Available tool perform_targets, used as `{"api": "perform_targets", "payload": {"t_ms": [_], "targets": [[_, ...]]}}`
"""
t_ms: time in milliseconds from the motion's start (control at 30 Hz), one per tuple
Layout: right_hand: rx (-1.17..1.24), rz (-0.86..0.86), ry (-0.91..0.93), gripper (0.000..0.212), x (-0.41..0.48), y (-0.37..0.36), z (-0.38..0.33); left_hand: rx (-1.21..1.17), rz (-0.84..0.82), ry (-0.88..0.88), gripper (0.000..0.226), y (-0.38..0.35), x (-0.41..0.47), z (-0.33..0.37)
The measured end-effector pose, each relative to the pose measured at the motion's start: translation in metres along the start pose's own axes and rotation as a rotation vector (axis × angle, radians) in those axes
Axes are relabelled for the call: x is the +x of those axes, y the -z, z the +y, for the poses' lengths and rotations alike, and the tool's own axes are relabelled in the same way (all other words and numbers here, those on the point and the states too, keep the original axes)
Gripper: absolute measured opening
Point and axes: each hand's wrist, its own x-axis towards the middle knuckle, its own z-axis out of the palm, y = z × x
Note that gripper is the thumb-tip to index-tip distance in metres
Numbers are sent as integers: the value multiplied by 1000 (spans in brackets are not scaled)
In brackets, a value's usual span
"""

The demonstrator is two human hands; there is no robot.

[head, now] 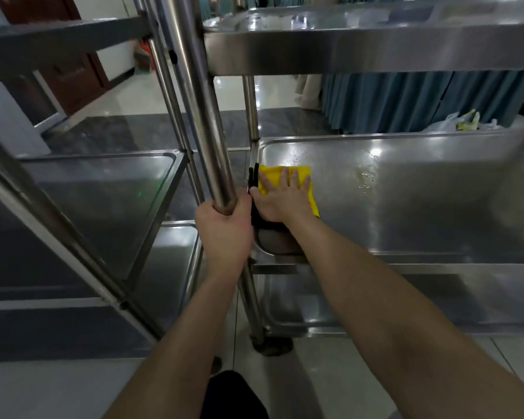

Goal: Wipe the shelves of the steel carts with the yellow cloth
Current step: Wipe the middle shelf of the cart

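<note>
Right hand (280, 196) flat, fingers spread, presses yellow cloth (297, 182) on middle shelf (421, 201) of right steel cart, near its left edge. Left hand (224, 228) grasps upright steel post (200, 110) at shelf's near left corner. Wet streaks (366, 173) right of cloth.

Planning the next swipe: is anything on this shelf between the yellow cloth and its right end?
Nothing visible does: right of the yellow cloth under the right hand, the middle shelf shows only wet streaks.

Single head view: faces forward and down, close above cart's middle shelf (406, 192).
</note>
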Motion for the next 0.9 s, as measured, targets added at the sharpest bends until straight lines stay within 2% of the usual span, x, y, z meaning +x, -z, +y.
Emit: {"api": "perform_targets", "payload": {"t_ms": [167, 267, 333, 467, 733, 900], "targets": [[-2, -34, 79, 78, -41, -10, 8, 24, 6, 3, 43, -1, 0, 2], [11, -47, 121, 93, -65, -11, 25, 44, 29, 10, 37, 0, 2, 6], [25, -73, 122, 104, -78, -3, 42, 64, 26, 9, 40, 1, 2, 7], [5, -114, 107, 94, -96, 12, 95, 93, 29, 12, 51, 4, 4, 7], [-14, -98, -86, 86, -114, 52, 256, -21, 13, 11, 48, 3, 11, 2], [20, -55, -262, 92, -103, 61, 329, -71, 40, -7, 44, -1, 2, 9]]}}
